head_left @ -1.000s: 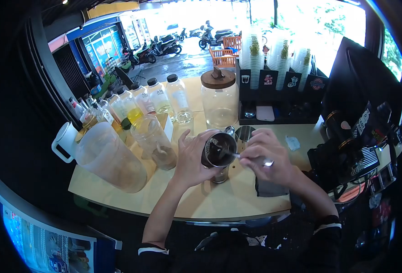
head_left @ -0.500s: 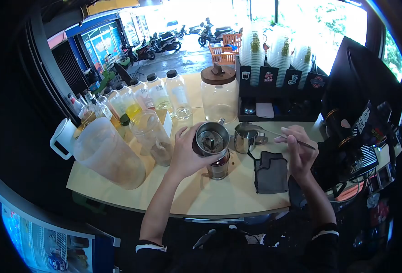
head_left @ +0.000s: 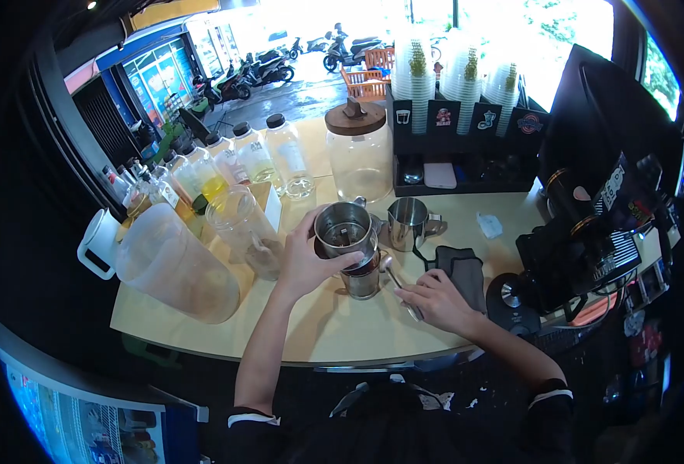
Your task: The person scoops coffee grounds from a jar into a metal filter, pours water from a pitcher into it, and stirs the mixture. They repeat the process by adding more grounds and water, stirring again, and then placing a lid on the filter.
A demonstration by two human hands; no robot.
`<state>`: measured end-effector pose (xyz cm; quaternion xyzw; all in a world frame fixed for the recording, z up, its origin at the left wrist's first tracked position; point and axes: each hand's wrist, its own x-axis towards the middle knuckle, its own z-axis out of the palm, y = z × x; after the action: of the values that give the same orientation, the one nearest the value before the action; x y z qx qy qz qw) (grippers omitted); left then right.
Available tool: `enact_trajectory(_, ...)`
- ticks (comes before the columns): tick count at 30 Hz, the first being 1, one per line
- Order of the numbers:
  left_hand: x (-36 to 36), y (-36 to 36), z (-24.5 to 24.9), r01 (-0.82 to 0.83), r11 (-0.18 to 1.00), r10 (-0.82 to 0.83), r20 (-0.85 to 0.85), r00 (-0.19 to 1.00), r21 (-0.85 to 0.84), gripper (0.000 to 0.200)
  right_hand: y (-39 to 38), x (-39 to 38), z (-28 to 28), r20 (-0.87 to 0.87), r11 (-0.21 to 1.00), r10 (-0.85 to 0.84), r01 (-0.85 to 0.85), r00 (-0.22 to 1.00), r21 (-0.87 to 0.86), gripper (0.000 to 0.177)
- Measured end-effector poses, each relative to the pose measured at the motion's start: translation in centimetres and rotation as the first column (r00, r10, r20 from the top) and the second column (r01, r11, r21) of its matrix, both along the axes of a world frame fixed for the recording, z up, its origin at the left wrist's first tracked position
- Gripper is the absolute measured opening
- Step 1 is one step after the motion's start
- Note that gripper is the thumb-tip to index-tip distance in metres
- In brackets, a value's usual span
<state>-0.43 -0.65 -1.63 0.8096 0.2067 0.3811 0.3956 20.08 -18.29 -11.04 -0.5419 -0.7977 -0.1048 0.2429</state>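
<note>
A metal coffee dripper [head_left: 343, 226] with some dark residue inside sits over a glass [head_left: 363, 286] on the counter. My left hand [head_left: 307, 261] is wrapped around the dripper's left side, thumb across its front. Just right of the glass, my right hand [head_left: 439, 303] grips a metal spoon [head_left: 401, 292], its bowl end up close to the glass. A steel milk pitcher [head_left: 408, 226] stands behind the spoon. Beyond my right hand lies a dark grey cloth [head_left: 464, 274], partly covered by the hand.
A frosted pitcher [head_left: 176, 263] and an open clear jar [head_left: 243, 232] stand at left, with several bottles [head_left: 288, 158] behind. A lidded glass jar [head_left: 359, 158] and a black cup rack [head_left: 466, 151] line the back. A coffee machine [head_left: 582, 247] occupies the right.
My right hand has come left and down with the spoon, from above the cloth to beside the glass. My left hand keeps its hold on the dripper. The view has shifted slightly.
</note>
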Motion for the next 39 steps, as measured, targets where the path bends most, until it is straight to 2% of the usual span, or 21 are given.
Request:
enact_trajectory(2,0.0,-0.2,-0.1,-0.007,1.0,0.007,0.012,1.0,-0.014,0.075,0.0,-0.3,0.0,0.029,1.0,0.01,-0.01,1.0,0.011,0.037)
enact_trajectory(4,0.1,-0.2,-0.1,-0.004,1.0,0.004,0.02,1.0,-0.007,0.075,0.1,-0.4,-0.3,0.124,0.998,0.017,-0.01,0.992,-0.054,0.034)
enact_trajectory(8,0.1,-0.4,-0.3,0.001,1.0,-0.002,0.063,0.998,0.016,0.074,0.2,-0.6,-0.9,0.137,0.995,0.025,-0.012,0.99,-0.099,0.032)
enact_trajectory(11,0.1,-0.3,-0.7,-0.013,0.999,0.01,0.073,0.997,0.039,0.074,0.3,-0.3,-0.6,0.131,0.994,0.034,-0.02,0.991,-0.103,0.03)
enact_trajectory(13,0.2,-0.3,-0.9,-0.014,0.999,0.01,0.096,0.995,0.047,0.074,1.0,0.6,0.6,0.005,0.99,-0.019,0.019,1.0,-0.139,0.029)
enact_trajectory(14,0.2,-0.3,-1.0,-0.018,0.998,0.011,0.116,0.993,0.054,0.075,1.7,1.3,1.3,0.007,0.99,-0.02,0.021,1.0,-0.137,0.029)
enact_trajectory(16,0.1,-0.2,-1.1,-0.023,0.997,0.014,0.108,0.994,0.08,0.076,3.3,3.1,2.8,-0.322,0.961,-0.232,0.268,0.918,0.071,0.025)
enact_trajectory(17,0.0,-0.2,-1.2,-0.03,0.994,0.02,0.097,0.995,0.104,0.077,4.1,4.0,3.0,-0.321,0.96,-0.233,0.269,0.918,0.073,0.025)
enact_trajectory(19,-0.4,-0.2,-1.6,-0.042,0.989,0.033,0.065,0.997,0.14,0.081,5.9,6.0,2.6,-0.39,0.845,-0.421,0.51,0.819,0.159,0.021)
enact_trajectory(20,-0.5,-0.2,-1.8,-0.053,0.983,0.048,0.032,0.998,0.174,0.085,6.4,6.8,2.4,-0.388,0.843,-0.423,0.512,0.819,0.163,0.021)
enact_trajectory(22,-0.6,-0.2,-2.2,-0.041,0.983,0.032,0.05,0.998,0.176,0.086,7.3,8.1,1.7,-0.569,0.851,-0.524,0.403,0.634,-0.335,0.018)
enact_trajectory(26,-0.8,-0.4,-2.0,-0.024,0.986,0.011,0.077,0.997,0.163,0.086,9.1,10.2,-1.6,-0.672,0.882,-0.47,0.326,0.572,-0.339,0.017)
enact_trajectory(28,-0.7,-0.7,-1.8,-0.034,0.99,0.019,0.11,0.994,0.135,0.082,9.2,10.1,-1.6,-0.79,0.912,-0.408,0.156,0.458,-0.38,0.018)
enact_trajectory(29,-0.6,-0.7,-1.8,-0.041,0.994,0.026,0.139,0.99,0.106,0.079,9.2,9.9,-1.7,-0.79,0.913,-0.406,0.156,0.46,-0.378,0.018)
enact_trajectory(31,-0.5,-0.8,-1.6,-0.022,0.994,0.006,0.153,0.988,0.105,0.079,9.2,9.2,-1.1,-0.935,0.964,-0.261,0.019,0.24,-0.264,0.018)
enact_trajectory(32,-0.5,-0.8,-1.5,-0.002,0.995,-0.015,0.163,0.987,0.101,0.079,9.1,9.1,-0.5,-0.934,0.965,-0.259,0.016,0.245,-0.263,0.018)
enact_trajectory(34,-0.7,-0.9,-1.2,0.019,0.997,-0.03,0.136,0.99,0.08,0.082,8.8,8.9,0.9,-0.861,0.962,-0.272,0.14,0.429,-0.234,0.015)
enact_trajectory(39,-0.5,-1.1,-0.9,0.074,0.997,-0.075,0.136,0.988,0.01,0.084,7.0,7.2,7.8,-0.872,0.993,-0.117,0.067,0.475,-0.097,0.014)
